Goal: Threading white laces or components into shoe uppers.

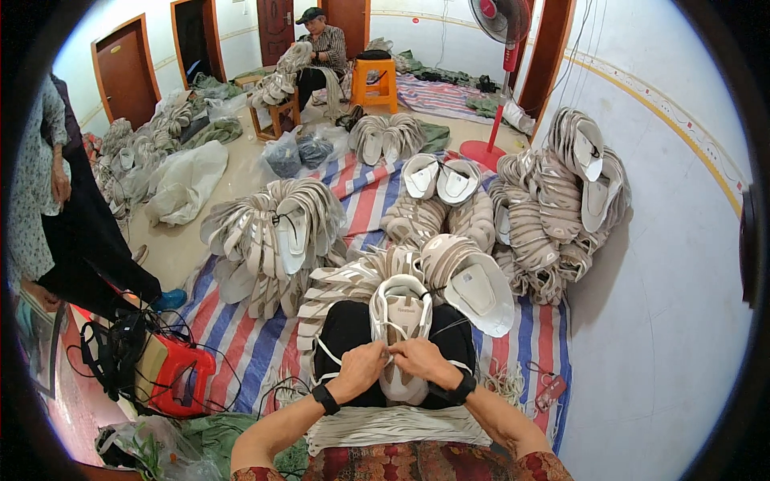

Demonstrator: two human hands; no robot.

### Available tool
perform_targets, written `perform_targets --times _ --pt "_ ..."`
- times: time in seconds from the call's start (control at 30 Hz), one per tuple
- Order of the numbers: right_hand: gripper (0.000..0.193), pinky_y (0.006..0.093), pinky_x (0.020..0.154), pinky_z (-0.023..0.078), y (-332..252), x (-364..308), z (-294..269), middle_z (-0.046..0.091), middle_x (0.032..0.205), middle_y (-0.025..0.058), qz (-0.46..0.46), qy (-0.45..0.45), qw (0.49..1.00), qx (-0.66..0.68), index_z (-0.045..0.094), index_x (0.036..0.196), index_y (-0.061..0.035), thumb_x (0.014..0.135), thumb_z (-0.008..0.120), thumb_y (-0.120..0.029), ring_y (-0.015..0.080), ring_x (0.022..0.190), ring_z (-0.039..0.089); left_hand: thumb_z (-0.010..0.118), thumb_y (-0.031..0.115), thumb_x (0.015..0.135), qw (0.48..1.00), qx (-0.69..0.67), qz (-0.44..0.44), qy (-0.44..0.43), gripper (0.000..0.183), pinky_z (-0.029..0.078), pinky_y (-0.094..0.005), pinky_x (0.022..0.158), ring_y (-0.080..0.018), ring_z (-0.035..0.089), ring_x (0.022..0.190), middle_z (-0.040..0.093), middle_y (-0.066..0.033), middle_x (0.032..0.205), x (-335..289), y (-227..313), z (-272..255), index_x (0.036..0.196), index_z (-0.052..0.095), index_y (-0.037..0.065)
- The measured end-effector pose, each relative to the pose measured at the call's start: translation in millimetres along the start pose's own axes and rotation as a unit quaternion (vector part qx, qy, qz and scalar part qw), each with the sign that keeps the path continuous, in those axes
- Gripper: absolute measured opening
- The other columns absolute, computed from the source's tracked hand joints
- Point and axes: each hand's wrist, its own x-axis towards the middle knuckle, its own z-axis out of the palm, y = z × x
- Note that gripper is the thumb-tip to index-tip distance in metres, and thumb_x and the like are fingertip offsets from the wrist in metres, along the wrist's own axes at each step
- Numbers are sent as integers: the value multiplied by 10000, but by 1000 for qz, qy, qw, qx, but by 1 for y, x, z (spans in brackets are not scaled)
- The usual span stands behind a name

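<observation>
Lying on the near side of the beige shoe upper (403, 311), a bundle of pale laces (397, 429) is spread. The upper itself is laid over black cloth (341, 327), its toe end pointed toward the body, and its opening is met from either side by the left hand (361, 373) and the right hand (425, 359). Both are closed, a white lace (390, 356) being pinched between their fingertips directly above it. Left of the upper, a red stool (188, 377) is seen; just beyond it, fanned uppers (473, 282) are stacked. Farther past it to the left, another tied stack (277, 232) is set on a striped sheet (261, 353). Farthest beyond it, more uppers are handled by a seated person (327, 44).
</observation>
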Motion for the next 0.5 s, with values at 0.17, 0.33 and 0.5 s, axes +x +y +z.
perform_targets --times 0.17,0.33,0.5 --pt "107 361 606 431 -19 -2 16 503 770 104 -128 192 909 -347 576 704 -18 690 556 -123 259 748 514 650 143 687 986 37 164 -12 332 447 -350 637 -272 536 777 488 -84 836 22 -13 -10 967 482 85" --pt "102 328 670 395 -4 2 7 475 786 81 -221 170 900 -336 558 697 -32 662 558 -127 230 784 464 664 165 679 976 -35 178 -117 370 454 -368 623 -282 553 762 515 -86 814 40 -26 -24 976 460 81" --pt "95 348 656 404 1 2 2 496 769 76 -228 132 924 -277 564 693 -35 659 588 -120 242 766 480 660 144 678 970 -13 217 -108 334 454 -388 555 -322 573 703 533 -124 764 40 -32 -10 881 412 49"
